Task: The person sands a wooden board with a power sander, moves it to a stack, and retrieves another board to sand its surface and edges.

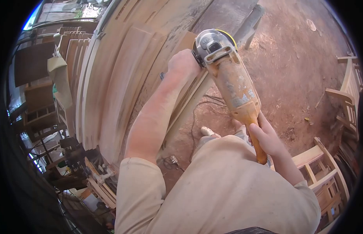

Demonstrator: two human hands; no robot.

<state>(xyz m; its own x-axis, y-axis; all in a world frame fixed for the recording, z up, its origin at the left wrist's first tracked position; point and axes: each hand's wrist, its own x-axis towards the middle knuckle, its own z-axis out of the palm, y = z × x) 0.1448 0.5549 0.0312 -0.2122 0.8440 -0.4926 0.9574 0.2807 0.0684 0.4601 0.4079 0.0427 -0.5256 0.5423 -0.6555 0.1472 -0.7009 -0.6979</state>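
Note:
A worn yellow angle grinder (234,84) with a grey metal head slants across the middle of the view. Its head points away from me, and the yellow rim of a disc (230,38) shows on the far right side of it. My left hand (184,63) is closed at the left side of the head, where a black side grip meets it; the fingers are mostly hidden. My right hand (267,134) wraps round the rear handle. Below the left forearm and hand lie long wooden boards (127,78) on the work surface.
Stacked wooden parts (74,54) and a hanging cloth (61,80) are at the left. Wooden chair-like frames (320,175) stand at the lower right and right edge. A cable (194,121) and plug (173,160) lie on the dusty reddish ground near my feet.

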